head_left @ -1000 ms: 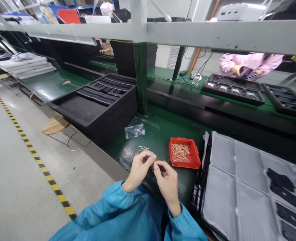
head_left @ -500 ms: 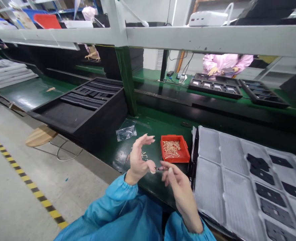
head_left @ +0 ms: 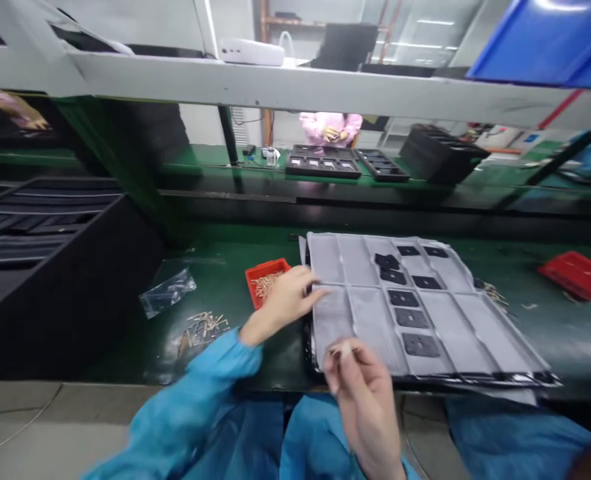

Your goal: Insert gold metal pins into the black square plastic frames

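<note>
My left hand point(head_left: 281, 303) is open, its fingers stretched flat to the left edge of a grey-lined compartment tray point(head_left: 325, 257). It partly covers a red plastic bin point(head_left: 255, 280) holding brass-coloured pins point(head_left: 265, 285). My right hand point(head_left: 360, 400) hangs over the tray's near left compartment, thumb and fingers pinched on something small that blur hides. Several black square pieces point(head_left: 405, 300) lie in the tray's middle and far compartments. More loose pins point(head_left: 203, 329) lie on the green bench to the left.
A clear plastic bag point(head_left: 168, 292) lies on the bench by a black foam-lined box point(head_left: 50, 267). A red tray point(head_left: 578, 275) stands at the right. Beyond the shelf rail, a co-worker in pink point(head_left: 330, 127) works behind black trays point(head_left: 323, 167).
The view has swung right, bringing the grey tray to the centre. My hands have parted, with the left now flat at the tray's edge and the right pinched above the tray.
</note>
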A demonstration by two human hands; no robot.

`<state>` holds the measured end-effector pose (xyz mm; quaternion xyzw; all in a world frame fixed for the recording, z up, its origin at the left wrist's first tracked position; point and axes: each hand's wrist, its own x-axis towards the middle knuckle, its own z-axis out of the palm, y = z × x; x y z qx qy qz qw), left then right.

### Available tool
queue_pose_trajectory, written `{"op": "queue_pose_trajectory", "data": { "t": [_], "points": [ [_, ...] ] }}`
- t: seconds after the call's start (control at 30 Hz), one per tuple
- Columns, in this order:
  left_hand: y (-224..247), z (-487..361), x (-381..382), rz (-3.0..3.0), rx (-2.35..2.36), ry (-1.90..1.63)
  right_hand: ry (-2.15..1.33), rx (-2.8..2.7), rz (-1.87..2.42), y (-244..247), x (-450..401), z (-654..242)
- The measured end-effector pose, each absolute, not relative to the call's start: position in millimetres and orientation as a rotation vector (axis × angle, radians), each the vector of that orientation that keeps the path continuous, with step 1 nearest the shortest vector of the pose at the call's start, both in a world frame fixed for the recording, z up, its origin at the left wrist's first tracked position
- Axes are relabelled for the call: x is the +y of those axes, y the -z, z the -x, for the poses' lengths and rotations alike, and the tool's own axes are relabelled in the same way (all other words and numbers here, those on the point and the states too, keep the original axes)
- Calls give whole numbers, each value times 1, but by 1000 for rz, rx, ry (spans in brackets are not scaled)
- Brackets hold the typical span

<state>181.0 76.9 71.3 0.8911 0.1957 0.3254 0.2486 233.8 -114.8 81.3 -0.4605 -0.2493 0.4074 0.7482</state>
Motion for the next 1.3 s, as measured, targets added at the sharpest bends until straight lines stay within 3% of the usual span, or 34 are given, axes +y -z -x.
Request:
{"op": "queue_pose_trajectory", "data": {
  "t": [0.1,0.2,0.33,0.43,0.6,0.7,0.83,1.0,1.3],
  "points": [
    [-82,-314,73,-2525,416,-602,-1016,-645,979,-86,-146,-226],
    [-86,-396,71,-2570,508,-467,-925,-566,1031,-80,-179,-234],
    [-79,-423,74,-2562,677,-416,-688,-467,1127,-63,-208,-260],
    [-77,-422,80,-2545,708,-470,-700,-407,1138,-53,-208,-269],
    [-98,-373,76,-2553,517,-735,-624,-445,1116,-51,-197,-291],
    [-112,-285,50,-2597,309,-880,-510,-592,1090,-58,-192,-309],
    [-134,-159,1,-2619,-57,-1092,-765,-790,1020,-74,-171,-310],
    [-135,-98,-29,-2542,228,-1143,-1006,-869,972,-82,-129,-284],
    [-110,-94,-52,-1350,868,-798,-871,-985,1192,-77,-103,-256]
  ]
}}
